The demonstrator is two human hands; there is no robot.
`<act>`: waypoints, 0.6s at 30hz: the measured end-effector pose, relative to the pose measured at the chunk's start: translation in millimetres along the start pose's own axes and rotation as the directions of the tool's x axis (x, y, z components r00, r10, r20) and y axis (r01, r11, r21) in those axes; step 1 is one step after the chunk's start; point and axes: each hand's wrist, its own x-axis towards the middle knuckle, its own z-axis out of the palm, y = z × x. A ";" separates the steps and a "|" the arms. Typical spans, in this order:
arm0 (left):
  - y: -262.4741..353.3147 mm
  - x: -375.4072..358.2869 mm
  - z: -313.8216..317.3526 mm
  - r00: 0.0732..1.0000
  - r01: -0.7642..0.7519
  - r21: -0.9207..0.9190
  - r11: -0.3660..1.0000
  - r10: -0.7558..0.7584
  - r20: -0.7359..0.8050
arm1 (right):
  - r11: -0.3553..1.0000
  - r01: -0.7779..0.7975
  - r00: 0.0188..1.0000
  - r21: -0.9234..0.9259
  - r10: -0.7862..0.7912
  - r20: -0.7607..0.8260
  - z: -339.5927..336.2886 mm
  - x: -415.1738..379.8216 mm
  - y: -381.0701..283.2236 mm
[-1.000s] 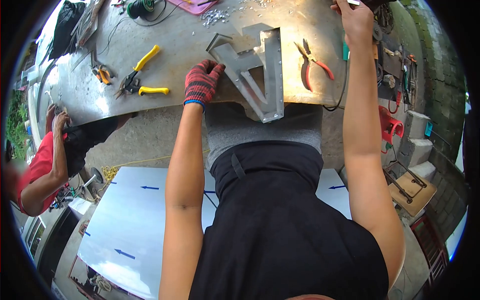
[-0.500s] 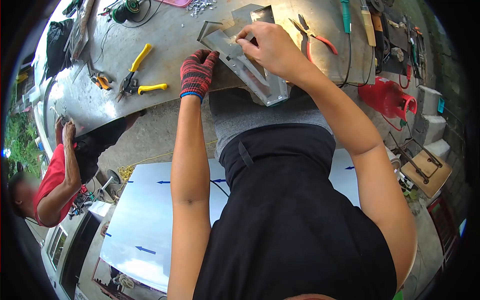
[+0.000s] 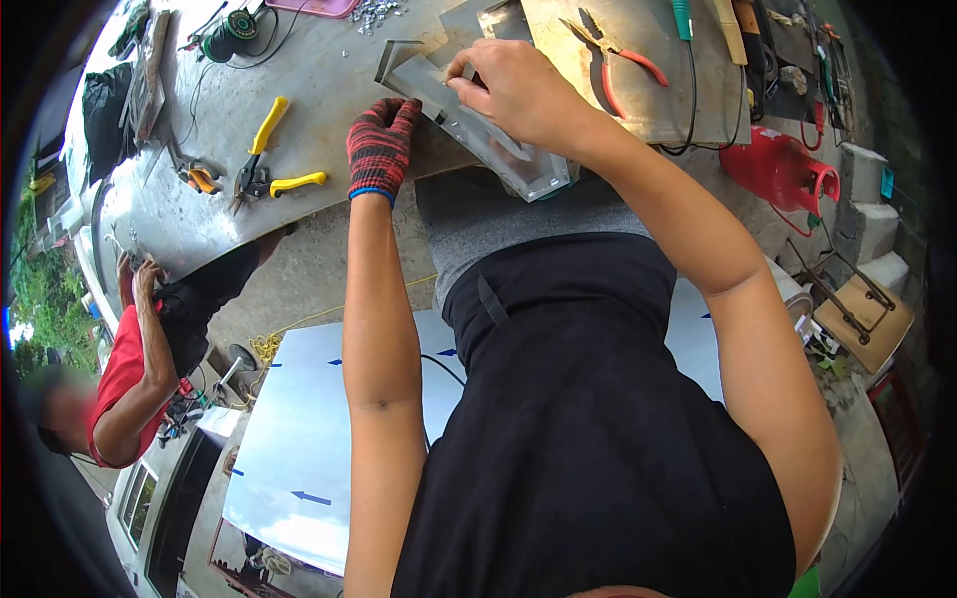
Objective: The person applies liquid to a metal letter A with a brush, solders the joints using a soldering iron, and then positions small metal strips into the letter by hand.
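Observation:
My left hand [image 3: 381, 148] wears a red and black knitted glove with a blue cuff. Its fingers are closed on the near left edge of a folded sheet-metal frame [image 3: 498, 159], which lies slanted over the table's front edge. Bare, my right hand [image 3: 513, 90] is over the upper part of that frame, thumb and forefinger curled together in a pinch. Whatever lies between those fingertips is hidden or too small to make out. Red-handled pliers [image 3: 610, 60] rest open to the right of my right hand. Yellow-handled snips [image 3: 261, 164] lie left of the glove.
The metal table [image 3: 329, 60] carries a wire spool [image 3: 231, 38], small metal bits [image 3: 374, 12], orange-handled pliers [image 3: 194, 177] and a green-handled tool [image 3: 682, 18]. A red gas cylinder [image 3: 778, 169] stands right. At left, a person in a red shirt [image 3: 125, 369] works at the table.
The view has shifted slightly. Both my hands and the metal frame appear a little farther left, with the hands keeping nearly the same places on it. The other person's hands remain at the table edge.

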 end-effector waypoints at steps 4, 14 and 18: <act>-2.7 1.6 1.1 1.000 0.008 0.001 1.000 -0.008 0.011 | 1.000 0.010 1.000 -0.009 -0.010 -0.009 -1.9 1.4 -1.6; -6.8 2.9 2.0 1.000 -0.009 -0.007 1.000 0.009 0.000 | 0.990 0.044 0.998 -0.131 -0.037 0.051 -12.1 -15.6 -2.9; -2.4 0.2 0.6 1.000 0.006 -0.016 1.000 -0.006 0.008 | 0.993 0.058 0.998 -0.105 -0.059 -0.005 -4.8 -12.5 -0.9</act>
